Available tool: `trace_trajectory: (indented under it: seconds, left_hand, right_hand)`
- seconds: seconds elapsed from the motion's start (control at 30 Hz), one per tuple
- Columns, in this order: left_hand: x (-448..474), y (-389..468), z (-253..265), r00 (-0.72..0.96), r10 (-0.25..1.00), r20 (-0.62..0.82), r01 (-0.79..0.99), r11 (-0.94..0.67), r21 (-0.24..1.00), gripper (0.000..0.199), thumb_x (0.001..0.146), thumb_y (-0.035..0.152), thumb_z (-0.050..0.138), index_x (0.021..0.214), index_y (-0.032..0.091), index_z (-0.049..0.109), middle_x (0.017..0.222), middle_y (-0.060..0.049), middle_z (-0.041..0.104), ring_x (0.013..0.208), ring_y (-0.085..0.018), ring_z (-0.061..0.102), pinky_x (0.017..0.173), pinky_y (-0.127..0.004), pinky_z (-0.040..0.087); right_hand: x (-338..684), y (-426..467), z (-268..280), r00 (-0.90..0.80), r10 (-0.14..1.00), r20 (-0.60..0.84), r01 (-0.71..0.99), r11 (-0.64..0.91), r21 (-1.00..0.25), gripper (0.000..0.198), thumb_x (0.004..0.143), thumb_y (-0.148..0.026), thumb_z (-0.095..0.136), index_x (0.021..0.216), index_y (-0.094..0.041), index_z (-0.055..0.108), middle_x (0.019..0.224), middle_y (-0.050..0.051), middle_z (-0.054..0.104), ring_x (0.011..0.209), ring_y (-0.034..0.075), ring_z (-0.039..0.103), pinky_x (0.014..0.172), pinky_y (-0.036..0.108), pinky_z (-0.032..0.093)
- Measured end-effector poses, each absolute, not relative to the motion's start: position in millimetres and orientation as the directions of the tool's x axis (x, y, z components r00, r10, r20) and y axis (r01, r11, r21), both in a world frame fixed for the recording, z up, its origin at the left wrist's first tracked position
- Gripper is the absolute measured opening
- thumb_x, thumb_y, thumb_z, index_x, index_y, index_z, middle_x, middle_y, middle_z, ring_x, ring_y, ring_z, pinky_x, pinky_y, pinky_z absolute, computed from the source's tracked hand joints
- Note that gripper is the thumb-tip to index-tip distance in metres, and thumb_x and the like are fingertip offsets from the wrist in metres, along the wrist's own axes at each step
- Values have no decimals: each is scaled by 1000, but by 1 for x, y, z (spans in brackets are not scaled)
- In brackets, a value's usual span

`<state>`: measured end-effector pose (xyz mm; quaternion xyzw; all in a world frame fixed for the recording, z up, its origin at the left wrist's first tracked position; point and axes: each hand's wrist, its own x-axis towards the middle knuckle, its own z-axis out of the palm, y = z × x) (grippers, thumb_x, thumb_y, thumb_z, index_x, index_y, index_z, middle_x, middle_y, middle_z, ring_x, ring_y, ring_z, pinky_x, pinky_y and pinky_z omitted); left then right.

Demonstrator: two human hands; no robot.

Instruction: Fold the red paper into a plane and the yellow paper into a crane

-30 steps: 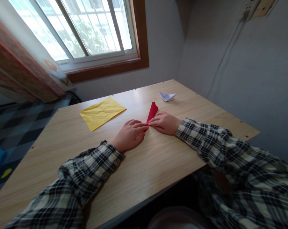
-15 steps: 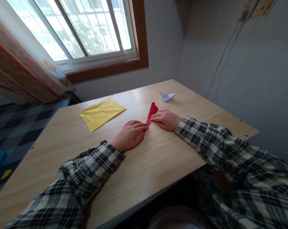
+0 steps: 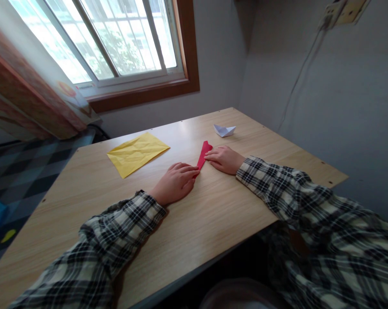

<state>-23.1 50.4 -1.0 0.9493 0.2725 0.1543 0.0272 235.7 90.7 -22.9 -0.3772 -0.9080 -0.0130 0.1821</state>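
A narrow, folded strip of red paper [image 3: 204, 153] lies slantwise on the table, its wider, uneven end pointing away from me. The near end is under the fingers of my left hand [image 3: 174, 182], which are closed over it and partly hide it. On the right, my right hand [image 3: 225, 159] rests low on the table with fingers stretched out, their tips touching the strip's right edge. Beyond my right hand stands a small white paper boat [image 3: 224, 130]. A creased sheet of yellow paper [image 3: 137, 153] lies flat to the left.
The wooden table [image 3: 168, 262] has its far corner near the walls. A window [image 3: 116, 43] with a brown frame and a patterned curtain [image 3: 26, 81] are at the back left. A cable [image 3: 298, 75] hangs from a wall socket on the right.
My right hand's fingertips have slid slightly away from me along the red paper's edge. The far end of the paper has shifted a little. My left hand has stayed in place.
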Motion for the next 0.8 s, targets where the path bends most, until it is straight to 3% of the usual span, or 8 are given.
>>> trace_trajectory:
  seconds: [0.4, 0.8]
  left_hand:
    - [-24, 51, -2, 812, 514, 275, 499, -857, 129, 36, 96, 24, 46, 126, 21, 66, 130, -7, 68, 117, -26, 59, 104, -49, 45]
    - [-23, 50, 0, 829, 493, 263, 464, -870, 169, 38, 97, 24, 46, 129, 24, 66, 131, -7, 68, 119, -26, 60, 106, -51, 44]
  right_hand:
    - [240, 95, -27, -555, 766, 325, 785, 611, -99, 35, 99, -21, 47, 127, -17, 67, 137, 11, 64, 128, 26, 56, 106, 45, 37]
    - [241, 91, -20, -412, 859, 304, 892, 449, -57, 34, 92, -15, 48, 117, -14, 71, 127, 15, 69, 120, 30, 59, 105, 49, 33]
